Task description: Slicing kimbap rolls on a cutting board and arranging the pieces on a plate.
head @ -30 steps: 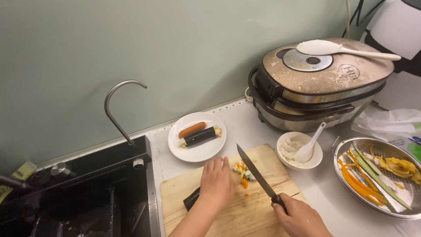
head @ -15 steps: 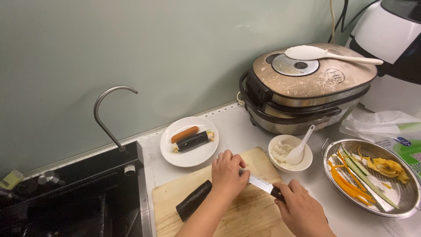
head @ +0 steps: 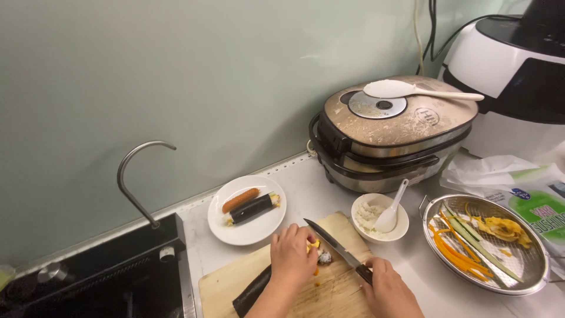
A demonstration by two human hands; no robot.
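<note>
A dark seaweed rice roll (head: pixel 254 290) lies on a wooden cutting board (head: pixel 223 282) at the bottom of the head view. My left hand (head: pixel 292 257) presses down on the roll's right end, where yellow and white filling (head: pixel 320 254) shows. My right hand (head: pixel 385 288) grips the black handle of a kitchen knife (head: pixel 335 247); its blade slants up-left, resting against the cut end beside my left fingers.
A white plate (head: pixel 247 232) behind the board holds a sausage and a short roll piece. A small bowl of rice with a white spoon (head: pixel 379 218), a metal strainer of vegetable strips (head: pixel 482 244), a rice cooker (head: pixel 391 132) and a black sink with faucet (head: pixel 138 176) surround it.
The camera view has shifted. The knife came down from a raised slant to the roll's right end, and my left hand stayed on the roll, sliding slightly along it.
</note>
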